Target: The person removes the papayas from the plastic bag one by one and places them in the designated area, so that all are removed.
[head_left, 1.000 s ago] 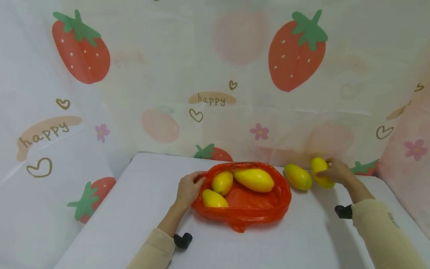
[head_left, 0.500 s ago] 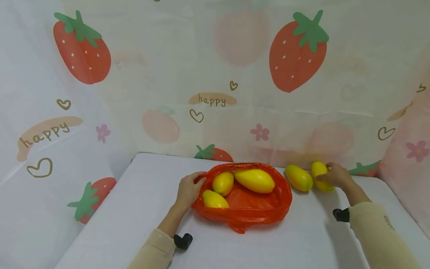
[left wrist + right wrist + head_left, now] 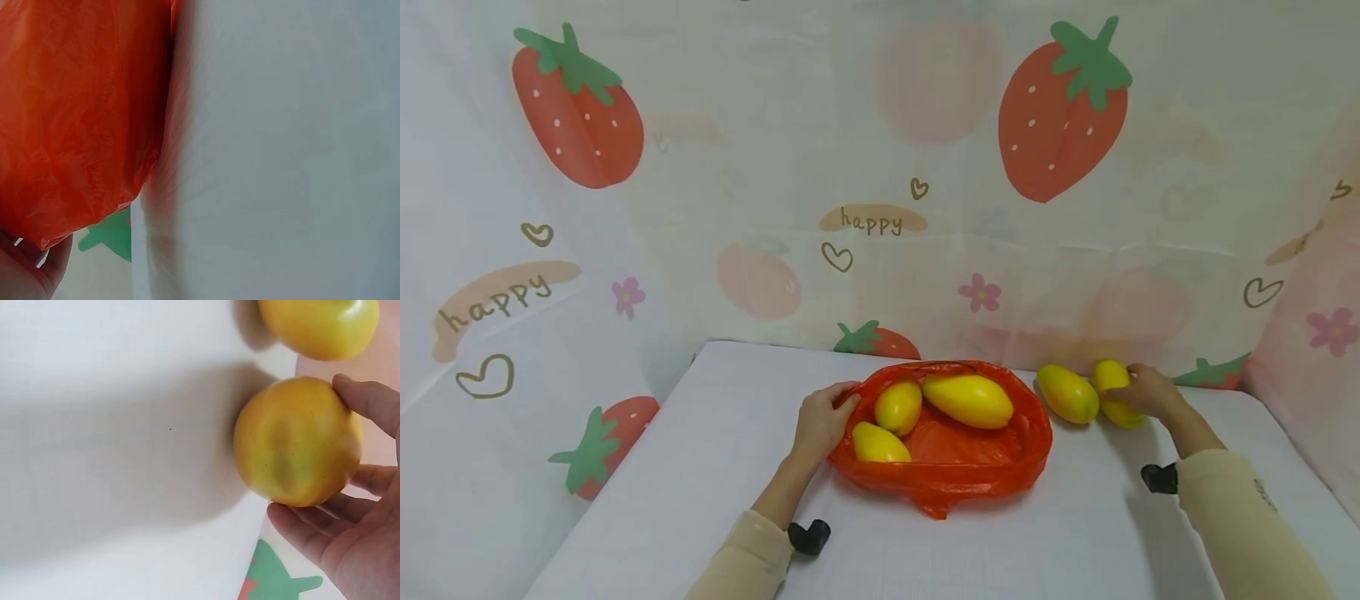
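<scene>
A red plastic bag [image 3: 940, 482] lies with its mouth spread wide on the white table. Inside it are three yellow mangoes, one of them a large mango [image 3: 967, 401] at the back. My left hand [image 3: 820, 423] pinches the bag's left rim, thumb inside and fingers outside; the left wrist view has the bag's side [image 3: 81, 119] above the fingertips. At the right, my right hand [image 3: 1153, 392] grips another mango [image 3: 297, 444], thumb on one side and fingers on the other. That mango is on the table or close over it. A further mango [image 3: 1067, 394] lies between it and the bag.
The white table [image 3: 737, 400] ends at a back wall cloth [image 3: 760, 150] printed with strawberries and hearts. More printed cloth hangs at the left and right sides. A black wrist mount [image 3: 808, 537] sticks out from each sleeve.
My right hand has lowered the mango slightly toward the table beside the other one, then stayed nearly still. My left hand and the bag have not moved.
</scene>
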The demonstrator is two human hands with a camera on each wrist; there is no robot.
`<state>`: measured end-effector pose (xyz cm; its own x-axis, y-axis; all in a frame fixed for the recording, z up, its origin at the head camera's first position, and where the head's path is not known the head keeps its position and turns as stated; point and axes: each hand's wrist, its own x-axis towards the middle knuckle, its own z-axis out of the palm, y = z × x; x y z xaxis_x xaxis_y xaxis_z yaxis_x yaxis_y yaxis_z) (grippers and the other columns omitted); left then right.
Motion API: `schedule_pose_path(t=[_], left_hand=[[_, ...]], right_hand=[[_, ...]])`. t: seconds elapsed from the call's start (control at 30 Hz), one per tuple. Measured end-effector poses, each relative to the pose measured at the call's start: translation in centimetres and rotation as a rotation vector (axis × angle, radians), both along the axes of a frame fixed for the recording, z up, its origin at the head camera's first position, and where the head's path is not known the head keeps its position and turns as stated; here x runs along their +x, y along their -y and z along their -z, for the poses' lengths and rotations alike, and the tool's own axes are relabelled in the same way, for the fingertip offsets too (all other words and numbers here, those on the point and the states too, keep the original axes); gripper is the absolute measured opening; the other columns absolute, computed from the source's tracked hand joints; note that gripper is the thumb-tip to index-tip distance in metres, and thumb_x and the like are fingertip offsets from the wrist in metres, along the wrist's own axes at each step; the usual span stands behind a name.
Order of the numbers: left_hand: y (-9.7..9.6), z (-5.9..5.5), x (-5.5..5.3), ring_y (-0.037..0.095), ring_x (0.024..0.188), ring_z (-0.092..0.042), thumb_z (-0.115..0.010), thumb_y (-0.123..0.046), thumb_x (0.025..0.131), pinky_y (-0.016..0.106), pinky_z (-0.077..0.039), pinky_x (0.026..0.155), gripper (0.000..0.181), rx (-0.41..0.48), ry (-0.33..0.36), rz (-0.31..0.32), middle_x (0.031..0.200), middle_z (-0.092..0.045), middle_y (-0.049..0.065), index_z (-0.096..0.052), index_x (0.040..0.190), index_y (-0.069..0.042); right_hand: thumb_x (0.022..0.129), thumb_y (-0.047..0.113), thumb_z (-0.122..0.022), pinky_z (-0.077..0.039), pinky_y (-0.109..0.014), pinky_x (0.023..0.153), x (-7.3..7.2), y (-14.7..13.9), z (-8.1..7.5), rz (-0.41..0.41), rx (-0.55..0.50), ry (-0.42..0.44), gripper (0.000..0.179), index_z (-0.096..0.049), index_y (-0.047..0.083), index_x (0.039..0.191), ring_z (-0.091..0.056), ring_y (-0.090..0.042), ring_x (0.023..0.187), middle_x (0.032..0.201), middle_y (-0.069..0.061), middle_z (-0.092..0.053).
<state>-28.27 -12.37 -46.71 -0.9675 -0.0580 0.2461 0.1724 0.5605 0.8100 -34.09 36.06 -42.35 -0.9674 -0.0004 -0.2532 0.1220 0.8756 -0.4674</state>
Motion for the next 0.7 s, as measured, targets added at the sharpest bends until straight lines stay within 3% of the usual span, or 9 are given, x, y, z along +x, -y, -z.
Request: schedule_pose_path(t=[0.47, 0.7], left_hand=[[-0.06, 0.17, -0.08, 0.024, 0.103, -0.067, -0.063, -0.017, 0.095, 0.038, -0.056, 0.093, 0.027, -0.006, -0.002, -0.008, 0.113, -0.072, 0.009, -0.069, 0.120, -0.008], [0.06, 0.25, -0.14, 0.024, 0.103, -0.067, -0.063, -0.017, 0.095, 0.038, -0.057, 0.093, 0.027, 0.000, -0.011, -0.007, 0.112, -0.073, 0.009, -0.069, 0.119, -0.008]], right_hand=[[0.091, 0.038, -0.061, -0.028, -0.069, 0.109, -0.06, -0.35, 0.03, -0.003, -0.025, 0.009, 0.090, -0.017, -0.023, 0.141, -0.030, -0.060, 0.128, 0.142, -0.047, -0.023], [0.093, 0.043, -0.059, -0.027, -0.069, 0.109, 0.33, -0.23, -0.83, 0.025, -0.018, 0.042, 0.091, -0.017, -0.021, 0.143, -0.029, -0.059, 0.128, 0.143, -0.046, -0.020]])
